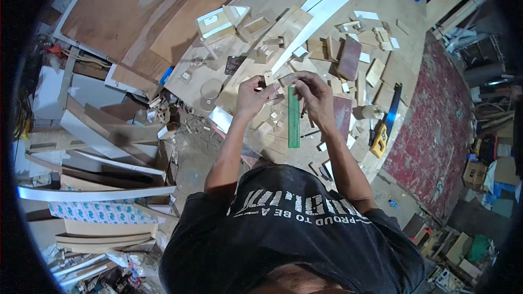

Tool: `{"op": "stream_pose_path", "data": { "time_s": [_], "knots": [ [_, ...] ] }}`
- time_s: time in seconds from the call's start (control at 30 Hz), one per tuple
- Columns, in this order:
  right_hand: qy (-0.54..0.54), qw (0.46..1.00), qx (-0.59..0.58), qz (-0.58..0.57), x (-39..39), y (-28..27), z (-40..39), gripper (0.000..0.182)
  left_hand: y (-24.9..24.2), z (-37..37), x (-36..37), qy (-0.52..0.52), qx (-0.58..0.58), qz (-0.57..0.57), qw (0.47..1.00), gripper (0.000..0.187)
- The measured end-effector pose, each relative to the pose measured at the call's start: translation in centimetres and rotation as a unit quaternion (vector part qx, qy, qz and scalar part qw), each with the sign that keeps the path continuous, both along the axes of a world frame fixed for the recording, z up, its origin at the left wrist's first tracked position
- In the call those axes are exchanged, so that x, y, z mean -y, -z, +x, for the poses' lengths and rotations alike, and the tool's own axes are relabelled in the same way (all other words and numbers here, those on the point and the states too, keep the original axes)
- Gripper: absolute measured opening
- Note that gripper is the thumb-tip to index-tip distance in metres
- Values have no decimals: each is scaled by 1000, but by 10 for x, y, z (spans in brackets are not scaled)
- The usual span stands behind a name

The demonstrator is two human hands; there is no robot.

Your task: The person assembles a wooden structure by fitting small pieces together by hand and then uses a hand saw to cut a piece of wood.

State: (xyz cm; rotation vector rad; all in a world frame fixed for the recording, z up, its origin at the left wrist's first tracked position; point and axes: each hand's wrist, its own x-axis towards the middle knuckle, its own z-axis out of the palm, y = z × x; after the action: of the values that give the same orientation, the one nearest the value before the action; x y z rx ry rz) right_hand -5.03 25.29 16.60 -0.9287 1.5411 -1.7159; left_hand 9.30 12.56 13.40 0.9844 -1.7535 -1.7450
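Observation:
Both my hands are raised over the workbench, close together. My left hand (252, 97) is closed, its thumb and fingers pinching a small pale wood block (268, 78). Just to the right, my right hand (317, 98) bends its fingers round a small wood piece (287, 80); its fingertips partly hide that piece. Under my right hand, a green ruler (294, 122) lies lengthwise on the bench. Small wood offcuts (264, 129) are scattered beneath and around both hands. A dark reddish block (349, 59) rests beyond my right hand.
A handsaw (379, 140) with a yellow handle lies at the bench's right edge. A small wooden box-like assembly (217, 24) and long white strips (321, 19) are farther back. Large plywood sheets (131, 5) lean at upper left. Stacked boards (103, 193) crowd the left side.

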Motion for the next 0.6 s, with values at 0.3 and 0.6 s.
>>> {"op": "stream_pose_path", "data": {
  "time_s": [0.3,0.6],
  "knots": [
    [138,973,-184,-29,-6,-5,10,20,-31,-16,-35,37,42,-66,996,21],
    [150,894,-422,-20,-15,-13,16,14,-18,-17,-37,41,39,-116,992,18]
  ]
}}
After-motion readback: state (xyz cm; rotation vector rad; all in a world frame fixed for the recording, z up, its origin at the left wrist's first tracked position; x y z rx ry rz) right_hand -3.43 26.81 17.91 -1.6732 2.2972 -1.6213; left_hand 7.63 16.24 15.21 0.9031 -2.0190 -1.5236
